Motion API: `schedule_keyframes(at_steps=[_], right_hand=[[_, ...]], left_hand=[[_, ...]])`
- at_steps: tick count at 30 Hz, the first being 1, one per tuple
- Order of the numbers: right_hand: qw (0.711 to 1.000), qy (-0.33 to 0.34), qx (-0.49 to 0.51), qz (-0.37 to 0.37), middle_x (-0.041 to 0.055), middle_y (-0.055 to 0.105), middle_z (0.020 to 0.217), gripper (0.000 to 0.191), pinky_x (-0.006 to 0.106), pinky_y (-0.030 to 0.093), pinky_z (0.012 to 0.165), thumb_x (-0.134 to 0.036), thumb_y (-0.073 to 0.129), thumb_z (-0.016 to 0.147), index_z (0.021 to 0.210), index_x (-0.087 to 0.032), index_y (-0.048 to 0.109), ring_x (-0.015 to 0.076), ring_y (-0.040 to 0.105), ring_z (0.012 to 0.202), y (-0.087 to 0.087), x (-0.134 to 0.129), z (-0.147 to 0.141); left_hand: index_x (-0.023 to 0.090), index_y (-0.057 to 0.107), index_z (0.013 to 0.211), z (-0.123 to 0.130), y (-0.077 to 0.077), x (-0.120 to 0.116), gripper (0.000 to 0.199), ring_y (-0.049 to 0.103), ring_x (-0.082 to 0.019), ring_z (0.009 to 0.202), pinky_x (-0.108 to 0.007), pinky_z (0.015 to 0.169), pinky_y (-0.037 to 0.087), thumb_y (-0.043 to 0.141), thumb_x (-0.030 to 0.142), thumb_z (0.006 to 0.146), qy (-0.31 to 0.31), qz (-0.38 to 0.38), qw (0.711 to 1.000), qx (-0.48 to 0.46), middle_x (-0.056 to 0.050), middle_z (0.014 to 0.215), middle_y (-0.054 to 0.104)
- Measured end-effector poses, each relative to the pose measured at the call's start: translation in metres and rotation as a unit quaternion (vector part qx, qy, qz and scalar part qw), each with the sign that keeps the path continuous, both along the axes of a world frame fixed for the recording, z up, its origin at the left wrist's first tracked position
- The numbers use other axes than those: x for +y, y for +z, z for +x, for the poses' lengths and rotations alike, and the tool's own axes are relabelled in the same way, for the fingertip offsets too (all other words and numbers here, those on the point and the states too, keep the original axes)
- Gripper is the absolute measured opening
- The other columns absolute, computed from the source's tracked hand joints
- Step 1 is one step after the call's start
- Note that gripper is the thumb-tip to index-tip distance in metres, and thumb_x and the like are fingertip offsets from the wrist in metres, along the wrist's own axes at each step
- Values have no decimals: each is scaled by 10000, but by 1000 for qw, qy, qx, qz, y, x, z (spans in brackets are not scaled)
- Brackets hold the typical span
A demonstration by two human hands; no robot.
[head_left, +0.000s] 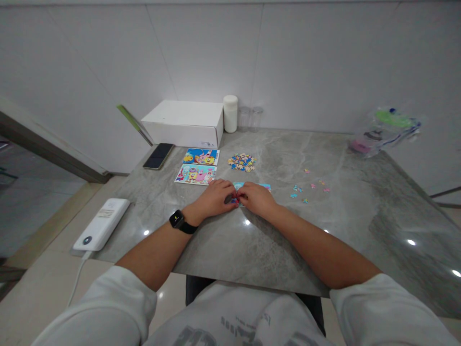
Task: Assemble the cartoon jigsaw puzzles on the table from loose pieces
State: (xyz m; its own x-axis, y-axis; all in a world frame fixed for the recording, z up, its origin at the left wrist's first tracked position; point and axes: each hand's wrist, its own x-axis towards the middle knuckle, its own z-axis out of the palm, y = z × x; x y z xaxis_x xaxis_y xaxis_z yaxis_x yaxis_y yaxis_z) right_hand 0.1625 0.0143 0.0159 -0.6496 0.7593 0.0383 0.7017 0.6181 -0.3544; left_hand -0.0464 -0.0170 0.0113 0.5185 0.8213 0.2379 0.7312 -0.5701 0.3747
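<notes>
A partly visible jigsaw puzzle (265, 186) with light blue and pink printing lies on the table under both hands. My left hand (218, 197), a dark watch on its wrist, has its fingers bent and closed at the puzzle's left side. From the right, my right hand (258, 198) meets it, with thumb and fingertips pinched together on the puzzle. The fingertips of the two hands nearly touch, and they cover most of the picture. Beyond them is a heap of loose puzzle pieces (242, 162). Several single pieces (294, 195) are scattered to the right.
Two cartoon picture cards (196, 174) lie left of the heap. Behind stand a white box (183, 120), a white bottle (230, 114) and two clear glasses (256, 119). A phone (159, 156) and a corded white device (103, 223) are left; a plastic bag (385, 132) is far right.
</notes>
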Motion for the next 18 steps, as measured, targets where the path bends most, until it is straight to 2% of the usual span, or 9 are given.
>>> schedule_keyframes(at_steps=[5, 10, 14, 18], right_hand=[[998, -30, 62, 2, 76, 727, 990, 142, 301, 442, 821, -222, 666, 953, 971, -226, 807, 209, 647, 935, 6, 13, 12], [983, -77, 163, 22, 57, 729, 939, 102, 317, 440, 845, -198, 678, 918, 912, -214, 778, 193, 613, 858, 26, 32, 34], [965, -125, 223, 56, 52, 724, 888, 89, 332, 446, 807, -231, 693, 891, 884, -214, 781, 187, 595, 786, 57, 41, 61], [929, -213, 278, 119, 42, 733, 872, 205, 329, 453, 739, -394, 683, 912, 928, -214, 780, 169, 573, 701, 94, 47, 105]], left_hand=[[261, 726, 1002, -2, 0, -1, 219, 625, -297, 1084, -457, 967, 440, 814, 385, 844, -2, -1, 1000, -1, -77, 1096, 704], [252, 735, 996, -2, 3, -2, 176, 629, -289, 1068, -463, 974, 437, 743, 404, 908, -3, 1, 1000, -23, -86, 1092, 716], [234, 727, 1001, -3, 2, 0, 163, 638, -274, 1036, -452, 958, 448, 698, 385, 946, 3, 28, 999, -20, -90, 1098, 728], [216, 719, 989, -4, 3, 4, 160, 650, -254, 997, -435, 941, 472, 644, 358, 981, 12, 47, 998, -30, -86, 1069, 733]])
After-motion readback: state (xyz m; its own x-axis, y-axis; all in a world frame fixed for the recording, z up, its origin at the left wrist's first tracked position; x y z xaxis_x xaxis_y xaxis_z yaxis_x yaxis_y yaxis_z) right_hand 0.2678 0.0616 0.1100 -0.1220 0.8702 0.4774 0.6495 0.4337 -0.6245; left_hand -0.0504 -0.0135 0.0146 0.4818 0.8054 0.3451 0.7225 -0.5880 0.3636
